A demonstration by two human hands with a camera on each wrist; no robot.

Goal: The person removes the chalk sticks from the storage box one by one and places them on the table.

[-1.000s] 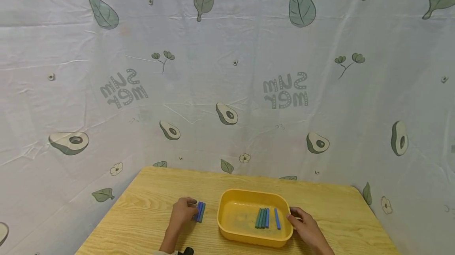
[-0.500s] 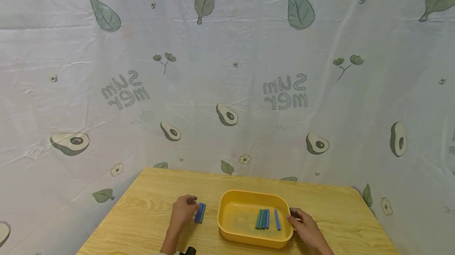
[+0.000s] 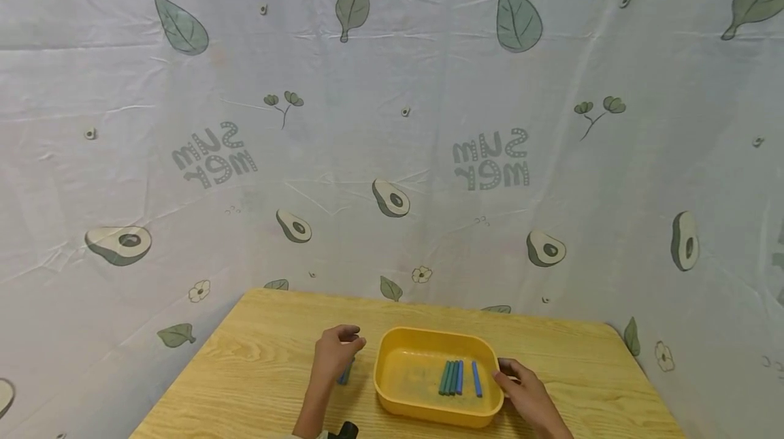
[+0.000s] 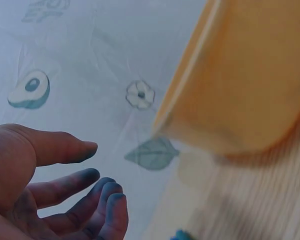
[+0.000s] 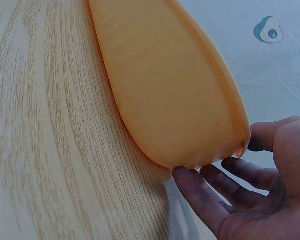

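Observation:
My left hand (image 3: 333,352) hovers over several blue and green chalk-like sticks (image 3: 344,376) on the table, partly covering them. Nothing lies between its thumb and loosely bent fingers in the left wrist view, where the fingertips (image 4: 115,205) show blue-green stains. A yellow plastic tray (image 3: 404,388) stands to the right of this hand. Inside it, green and blue sticks (image 3: 451,378) lie side by side, with one blue stick (image 3: 476,379) apart on their right. My right hand (image 3: 525,388) grips the tray's right end, thumb at the rim and fingers against the outer side.
A light wooden table (image 3: 275,330) bears everything. Behind and beside it hangs a pale curtain (image 3: 343,153) printed with leaves, flowers and avocados. A dark device (image 3: 348,430) sits at the left wrist.
Over the last half second my left hand has moved right and slightly away from me, now above the table sticks. The right hand and the tray stay where they were.

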